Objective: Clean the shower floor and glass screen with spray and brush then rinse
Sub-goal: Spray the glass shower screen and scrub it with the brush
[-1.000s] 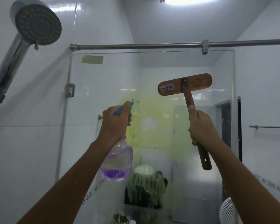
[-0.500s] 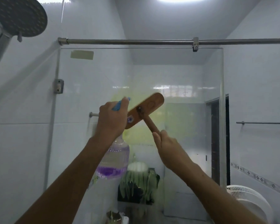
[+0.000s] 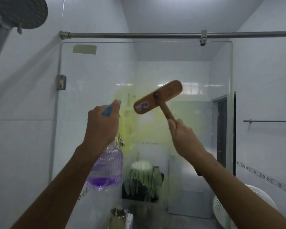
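Note:
The glass screen (image 3: 92, 76) stands in front of me, smeared with a yellow-green film (image 3: 149, 128) across its middle. My left hand (image 3: 101, 124) grips a clear spray bottle (image 3: 106, 171) with purple liquid at its bottom and a blue trigger head (image 3: 108, 109), nozzle close to the glass. My right hand (image 3: 184, 138) holds the handle of a wooden brush (image 3: 158, 97). The brush head is tilted, its right end higher, lying against the smeared glass. The shower floor is out of view.
A round shower head (image 3: 21, 11) hangs at the top left. A steel rail (image 3: 139, 35) runs across above the glass, with a hinge bracket (image 3: 61, 82) on its left edge. Behind the glass are a green-streaked dark object (image 3: 143, 182), a white fan (image 3: 221, 207) and a towel bar (image 3: 269, 121).
The brush swung down-left across the smeared glass, crossing beside my left hand, and has now moved back right and up a little. My left hand with the bottle stayed almost still.

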